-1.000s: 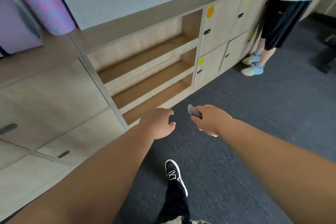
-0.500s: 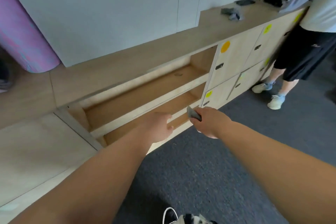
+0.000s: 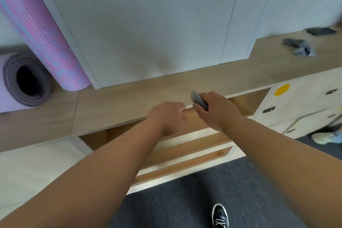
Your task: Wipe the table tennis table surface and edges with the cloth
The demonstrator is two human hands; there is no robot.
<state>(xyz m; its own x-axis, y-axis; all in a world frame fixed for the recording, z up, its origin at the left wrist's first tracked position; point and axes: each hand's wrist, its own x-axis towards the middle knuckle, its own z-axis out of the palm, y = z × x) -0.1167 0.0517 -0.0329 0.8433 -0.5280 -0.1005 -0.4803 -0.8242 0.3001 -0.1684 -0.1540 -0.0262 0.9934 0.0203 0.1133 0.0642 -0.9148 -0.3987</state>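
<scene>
My right hand [image 3: 217, 112] grips a small folded grey cloth [image 3: 199, 100], which sticks up out of the fist above the front edge of the wooden counter [image 3: 120, 102]. My left hand [image 3: 169, 116] hovers just left of it over the same edge, its fingers loosely curled and holding nothing. The two hands are close together but apart. No table tennis table is in view.
Open wooden shelves [image 3: 185, 146] lie below the counter, with lockers [image 3: 296, 105] to the right. Two rolled mats [image 3: 37, 29] stand at far left. Grey items [image 3: 299, 47] lie on the counter at right. A person's pale shoe [image 3: 325, 137] and my black shoe [image 3: 220, 215] are on dark carpet.
I have stepped closer to the cabinet and the view has tilted up. Both hands now sit over the counter edge. The standing person has left the view except for a shoe.
</scene>
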